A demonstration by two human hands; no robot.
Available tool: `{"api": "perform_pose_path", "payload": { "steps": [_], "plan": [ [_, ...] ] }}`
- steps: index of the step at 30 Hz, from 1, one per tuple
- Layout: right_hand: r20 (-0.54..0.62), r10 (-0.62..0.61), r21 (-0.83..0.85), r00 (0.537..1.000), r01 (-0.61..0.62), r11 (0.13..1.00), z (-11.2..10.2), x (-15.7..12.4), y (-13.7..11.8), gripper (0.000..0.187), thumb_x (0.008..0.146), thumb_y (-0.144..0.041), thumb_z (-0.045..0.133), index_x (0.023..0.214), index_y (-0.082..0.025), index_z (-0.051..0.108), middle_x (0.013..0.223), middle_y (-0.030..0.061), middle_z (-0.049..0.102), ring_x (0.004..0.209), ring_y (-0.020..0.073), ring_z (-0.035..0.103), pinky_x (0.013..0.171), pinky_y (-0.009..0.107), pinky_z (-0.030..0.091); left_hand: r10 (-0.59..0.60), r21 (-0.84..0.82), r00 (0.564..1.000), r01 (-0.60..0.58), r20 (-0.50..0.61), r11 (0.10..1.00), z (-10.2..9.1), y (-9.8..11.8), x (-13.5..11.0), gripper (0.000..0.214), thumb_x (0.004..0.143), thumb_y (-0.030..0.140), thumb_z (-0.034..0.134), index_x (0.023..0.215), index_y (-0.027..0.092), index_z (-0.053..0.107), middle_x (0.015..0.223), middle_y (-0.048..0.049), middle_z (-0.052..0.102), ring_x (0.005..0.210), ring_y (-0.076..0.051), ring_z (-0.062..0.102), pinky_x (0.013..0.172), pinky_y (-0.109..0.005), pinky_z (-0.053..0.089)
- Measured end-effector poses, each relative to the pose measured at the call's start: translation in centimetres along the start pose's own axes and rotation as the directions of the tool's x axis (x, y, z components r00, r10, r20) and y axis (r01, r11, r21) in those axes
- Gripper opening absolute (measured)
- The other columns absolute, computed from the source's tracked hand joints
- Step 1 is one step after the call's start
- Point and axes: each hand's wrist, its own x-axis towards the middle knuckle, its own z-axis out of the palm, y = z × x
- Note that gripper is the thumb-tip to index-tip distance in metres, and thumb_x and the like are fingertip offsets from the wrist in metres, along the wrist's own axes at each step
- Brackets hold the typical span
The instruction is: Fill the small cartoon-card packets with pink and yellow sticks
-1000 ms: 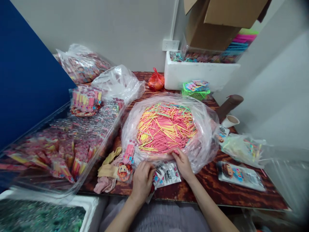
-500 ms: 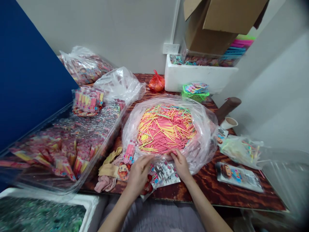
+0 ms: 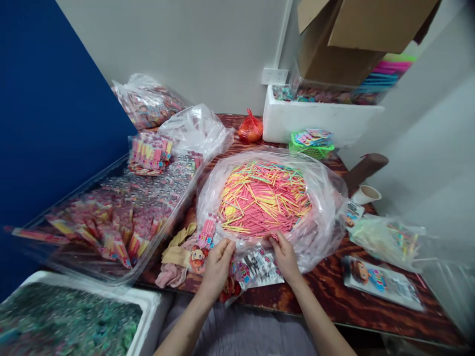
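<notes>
The right hand has its fingertips drawn close together at the near edge of a heap of coloured sticks, apparently pinching a few pink ones. The left hand, just beside it, is curled almost closed against the near rim of the clear plastic bag that holds the heap; I cannot tell whether it grips the plastic, a packet or nothing. Under and between both hands lie printed packets, reaching to the near edge of the wooden table. Just left of the left hand is a packet with a cartoon face resting on beige cloth, and further left a clear tray of filled packets. Well to the right of the right hand lie another printed packet and, beyond it, a paper cup. The sticks are thin, loose and crossed over one another, so a light pinch could lose some or pull out tangled neighbours, which could scatter over the low front of the bag. The plastic is slack, so a tug on the rim could tip the heap toward the person. The packets under the wrists lie at the table's edge and a sleeve or forearm could nudge them off.
</notes>
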Motion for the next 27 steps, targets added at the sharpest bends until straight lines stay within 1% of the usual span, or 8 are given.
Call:
{"api": "perform_pose_path", "payload": {
  "steps": [4,7,9,13,18,22,24,27],
  "plan": [
    [-0.001,0.005,0.004,1.000,-0.005,1.000,-0.1,0.0,0.0,0.023,0.095,-0.035,0.044,0.090,-0.021,0.061,0.088,0.0031,0.065,0.084,0.0191,0.061,0.077,0.029,0.045,-0.004,-0.031,1.000,0.005,0.023,0.999,-0.5,-0.4,-0.2,0.026,0.082,0.042,0.058,0.073,0.018,0.054,0.064,0.0048,0.044,0.061,-0.012,0.042,0.058,-0.021,0.035],
    [0.002,0.007,0.008,1.000,-0.007,1.000,0.0,0.0,-0.1,0.024,0.095,-0.037,0.044,0.090,-0.021,0.061,0.088,0.0036,0.066,0.083,0.0192,0.061,0.077,0.029,0.045,-0.082,-0.076,0.995,0.077,-0.061,0.994,-1.4,-0.7,-0.4,0.026,0.075,0.041,0.065,0.073,0.018,0.056,0.062,0.0050,0.048,0.058,-0.012,0.044,0.057,-0.021,0.036],
    [0.000,0.016,0.010,1.000,-0.016,1.000,0.1,0.0,-0.1,0.024,0.095,-0.037,0.045,0.089,-0.021,0.062,0.087,0.0038,0.066,0.084,0.0197,0.061,0.077,0.030,0.045,-0.100,-0.048,0.988,0.095,-0.115,0.994,-2.1,-0.7,-0.6,0.026,0.075,0.042,0.065,0.072,0.017,0.059,0.062,0.0040,0.050,0.059,-0.012,0.046,0.057,-0.022,0.037],
    [0.002,0.046,0.053,0.999,-0.046,0.997,-0.1,0.1,-0.4,0.023,0.094,-0.038,0.048,0.090,-0.021,0.063,0.087,0.0044,0.067,0.084,0.0212,0.062,0.078,0.032,0.046,0.004,0.090,0.990,0.009,-0.143,0.996,-2.7,-0.4,-0.8,0.029,0.082,0.042,0.059,0.067,0.017,0.061,0.062,0.0022,0.052,0.061,-0.014,0.048,0.059,-0.023,0.037],
    [-0.062,0.135,0.205,0.989,-0.119,0.971,-1.1,1.1,-1.4,0.018,0.087,-0.038,0.058,0.086,-0.021,0.064,0.085,0.0043,0.069,0.085,0.0225,0.062,0.081,0.035,0.046,0.111,0.146,0.993,-0.105,-0.029,0.984,-2.2,-0.2,-0.9,0.027,0.090,0.036,0.050,0.075,0.018,0.063,0.071,-0.0003,0.057,0.069,-0.016,0.053,0.065,-0.024,0.040],
    [-0.123,0.189,0.486,0.974,-0.107,0.868,-1.3,2.3,-4.3,0.012,0.085,-0.033,0.063,0.088,-0.022,0.065,0.083,0.0028,0.071,0.088,0.0216,0.064,0.090,0.039,0.045,0.141,0.167,0.990,-0.141,0.007,0.976,-1.8,0.1,-1.0,0.027,0.091,0.034,0.048,0.072,0.018,0.060,0.069,0.0001,0.054,0.068,-0.015,0.052,0.065,-0.024,0.039],
    [-0.055,0.190,0.622,0.980,-0.115,0.775,-0.7,2.8,-6.5,0.011,0.084,-0.033,0.064,0.085,-0.022,0.066,0.083,0.0034,0.072,0.088,0.0222,0.066,0.092,0.042,0.045,0.163,0.162,0.986,-0.166,0.030,0.973,-1.6,0.3,-1.1,0.027,0.092,0.033,0.049,0.072,0.018,0.061,0.071,-0.0007,0.055,0.071,-0.016,0.053,0.067,-0.024,0.040],
    [0.109,0.176,0.743,0.978,-0.198,0.639,0.6,3.4,-9.8,0.011,0.082,-0.033,0.068,0.084,-0.022,0.067,0.085,0.0043,0.073,0.094,0.0240,0.067,0.096,0.046,0.046,0.162,0.126,0.986,-0.167,0.050,0.978,-1.4,0.4,-1.2,0.021,0.090,0.031,0.051,0.079,0.018,0.064,0.078,-0.0020,0.060,0.076,-0.017,0.056,0.072,-0.025,0.042]
  ]
}}
